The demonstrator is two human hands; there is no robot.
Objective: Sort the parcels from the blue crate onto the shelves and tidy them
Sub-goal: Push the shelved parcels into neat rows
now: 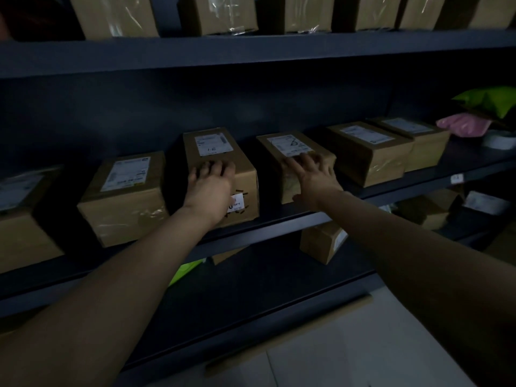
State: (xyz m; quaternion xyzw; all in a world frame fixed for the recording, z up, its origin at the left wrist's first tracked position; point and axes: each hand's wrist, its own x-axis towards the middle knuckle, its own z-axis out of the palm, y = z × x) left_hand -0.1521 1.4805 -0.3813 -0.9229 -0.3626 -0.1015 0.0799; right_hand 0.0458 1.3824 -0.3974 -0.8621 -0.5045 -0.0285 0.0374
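Several brown cardboard parcels with white labels stand in a row on the dark middle shelf. My left hand lies flat on the top front of a tall parcel marked "18". My right hand rests, fingers spread, on the front end of the neighbouring parcel, thumb down its front face. Neither hand lifts its parcel. The blue crate is out of view.
More parcels stand to the left, and two parcels to the right. Pink and green mailer bags lie at the far right. The upper shelf carries a row of boxes. Boxes sit on the lower shelf.
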